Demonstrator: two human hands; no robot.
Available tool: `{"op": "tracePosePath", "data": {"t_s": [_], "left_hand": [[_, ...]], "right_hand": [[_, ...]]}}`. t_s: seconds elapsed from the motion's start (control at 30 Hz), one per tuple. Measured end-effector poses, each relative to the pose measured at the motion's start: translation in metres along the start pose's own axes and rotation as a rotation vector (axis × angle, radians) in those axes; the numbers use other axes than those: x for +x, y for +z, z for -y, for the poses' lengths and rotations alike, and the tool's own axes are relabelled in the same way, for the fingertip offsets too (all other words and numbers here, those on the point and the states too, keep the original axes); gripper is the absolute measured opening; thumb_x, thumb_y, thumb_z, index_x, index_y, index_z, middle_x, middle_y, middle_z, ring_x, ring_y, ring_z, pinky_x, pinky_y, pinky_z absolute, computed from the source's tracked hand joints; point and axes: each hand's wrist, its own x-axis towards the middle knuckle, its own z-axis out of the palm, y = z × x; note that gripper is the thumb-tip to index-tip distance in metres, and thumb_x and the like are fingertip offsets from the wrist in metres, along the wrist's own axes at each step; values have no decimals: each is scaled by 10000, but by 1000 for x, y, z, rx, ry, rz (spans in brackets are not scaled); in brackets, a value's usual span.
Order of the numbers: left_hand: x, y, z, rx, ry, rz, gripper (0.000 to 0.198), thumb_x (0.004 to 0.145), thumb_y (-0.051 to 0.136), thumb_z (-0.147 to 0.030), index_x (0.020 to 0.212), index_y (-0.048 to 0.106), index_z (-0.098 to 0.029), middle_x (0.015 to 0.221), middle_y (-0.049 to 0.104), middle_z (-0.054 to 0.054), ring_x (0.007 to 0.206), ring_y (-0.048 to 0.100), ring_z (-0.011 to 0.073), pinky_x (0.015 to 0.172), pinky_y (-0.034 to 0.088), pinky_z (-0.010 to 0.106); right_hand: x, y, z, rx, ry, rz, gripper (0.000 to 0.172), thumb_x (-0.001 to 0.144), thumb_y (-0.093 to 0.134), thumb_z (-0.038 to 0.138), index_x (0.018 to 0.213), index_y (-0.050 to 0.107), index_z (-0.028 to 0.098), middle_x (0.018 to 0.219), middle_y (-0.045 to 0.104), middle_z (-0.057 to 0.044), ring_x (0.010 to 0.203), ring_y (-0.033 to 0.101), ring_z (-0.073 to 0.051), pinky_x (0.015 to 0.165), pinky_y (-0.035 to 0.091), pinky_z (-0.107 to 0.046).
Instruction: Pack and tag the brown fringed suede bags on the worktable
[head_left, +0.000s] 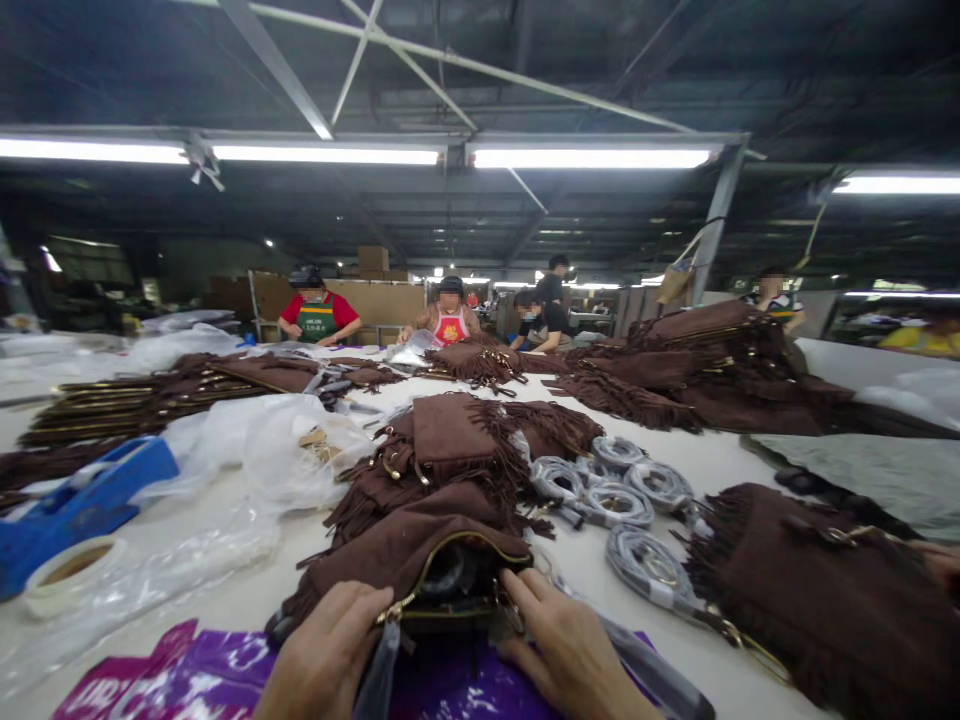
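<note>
A dark brown fringed handbag [375,550] lies before me, its gold zipper [431,570] undone and its mouth gaping. Something pale and wrapped shows dimly inside. At the left end of the opening, my left hand [330,640] is closed on the bag's edge, fingertips beside the zipper pull [391,608]. My right hand [562,640] grips the right end of the opening, near a metal ring [510,608]. A grey wrapped strap [660,670] passes beneath the right hand. Under the bag lies a shiny purple plastic bag [217,675].
More brown bags [457,440] are stacked just beyond, with coiled wrapped straps [649,565] to their right. Another fringed bag [817,590] lies at the right. A blue tape dispenser [90,510], a tape roll [75,575] and clear plastic [277,450] lie left. Co-workers [319,315] are across the table.
</note>
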Motion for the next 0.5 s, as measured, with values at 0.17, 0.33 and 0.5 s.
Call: {"op": "tracePosePath", "data": {"t_s": [0.17, 0.33, 0.5], "left_hand": [[38, -28, -29, -159, -133, -20, 239, 964, 446, -325, 973, 674, -256, 896, 688, 40, 849, 640, 172, 770, 525, 214], [54, -56, -46, -227, -233, 37, 301, 967, 401, -369, 863, 662, -260, 802, 682, -2, 759, 628, 162, 701, 509, 202], [53, -53, -45, -226, -140, 201, 302, 960, 435, -402, 810, 648, -249, 845, 677, 14, 798, 617, 166, 741, 503, 210]], "right_hand": [[21, -44, 5, 225, -150, 13, 282, 890, 415, 62, 989, 640, 200, 881, 661, -43, 773, 663, -169, 675, 507, -230], [33, -56, 8, 408, -280, -145, 239, 951, 412, 101, 901, 615, 216, 825, 647, 9, 725, 628, -124, 642, 461, -195], [45, 12, 4, -114, -308, -355, 206, 771, 686, 59, 678, 571, 202, 844, 677, -4, 737, 611, -178, 599, 413, -240]]}}
